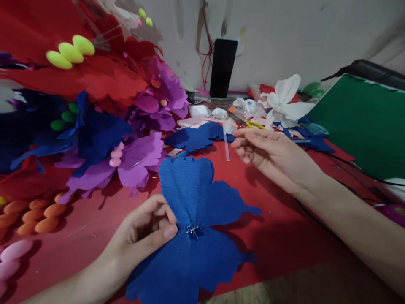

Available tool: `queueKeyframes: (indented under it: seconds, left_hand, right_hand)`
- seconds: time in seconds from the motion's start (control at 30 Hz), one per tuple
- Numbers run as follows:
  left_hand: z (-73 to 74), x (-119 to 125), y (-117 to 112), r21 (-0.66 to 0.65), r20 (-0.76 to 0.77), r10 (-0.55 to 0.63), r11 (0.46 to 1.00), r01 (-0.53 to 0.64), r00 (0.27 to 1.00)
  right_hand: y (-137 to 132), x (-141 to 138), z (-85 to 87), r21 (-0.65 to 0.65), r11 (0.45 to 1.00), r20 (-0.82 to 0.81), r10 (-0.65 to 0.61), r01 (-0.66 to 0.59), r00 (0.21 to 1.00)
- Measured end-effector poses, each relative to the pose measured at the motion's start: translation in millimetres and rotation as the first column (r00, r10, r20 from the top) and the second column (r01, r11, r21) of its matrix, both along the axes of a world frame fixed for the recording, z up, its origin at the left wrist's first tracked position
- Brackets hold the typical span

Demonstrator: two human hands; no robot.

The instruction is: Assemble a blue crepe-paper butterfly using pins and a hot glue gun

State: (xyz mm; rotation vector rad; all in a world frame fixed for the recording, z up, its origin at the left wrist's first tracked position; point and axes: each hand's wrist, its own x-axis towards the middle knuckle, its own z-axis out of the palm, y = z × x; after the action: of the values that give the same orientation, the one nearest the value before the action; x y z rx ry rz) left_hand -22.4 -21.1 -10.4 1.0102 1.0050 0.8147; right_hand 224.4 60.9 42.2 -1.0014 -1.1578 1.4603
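Note:
My left hand (145, 238) pinches the left side of a blue crepe-paper butterfly (221, 253) between thumb and fingers, near its middle. Dark blue shiny beads with silvery strands (193, 231) sit at the centre, and a pleated, scallop-edged piece fans out at the top. My right hand (275, 156) hovers to the upper right, apart from the butterfly, with thumb and forefinger pressed together; whatever is between them is too small to make out. Beside its fingertips are a translucent stick (226, 145) and another blue scalloped paper piece (193, 137).
Red, purple and blue paper shapes (104, 84) crowd the left, with orange egg-shaped pieces (34, 215) in front. A black phone (223, 67) leans on the wall. Yellow-handled pliers (253, 124), a white paper flower (286, 99) and a green board (363, 122) stand at the back and right.

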Motion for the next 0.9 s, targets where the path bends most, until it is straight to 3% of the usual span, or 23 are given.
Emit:
queueKeyframes:
  seconds: [0.23,0.37,0.77,0.9]
  left_hand:
    - [-0.8,0.4,2.0,0.019,-0.015,-0.005,1.000,0.006,1.000]
    - [1.7,1.7,2.3,0.022,-0.001,-0.011,1.000,0.011,1.000]
    - [1.5,1.3,3.0,0.025,0.054,-0.036,0.999,0.035,0.998]
    - [0.3,-0.3,2.7,0.040,0.049,-0.034,0.999,0.032,0.998]
  right_hand:
    - [2.8,4.1,-3.3,0.009,0.993,-0.114,0.118,-0.117,0.986]
    - [2.4,5.2,-2.4,0.010,0.991,-0.085,0.131,-0.131,0.988]
    - [1.2,0.2,-2.5,0.175,0.983,0.084,-0.079,0.063,0.993]
    - [-0.2,-1.0,-1.1,0.151,0.979,0.068,-0.145,0.134,0.987]
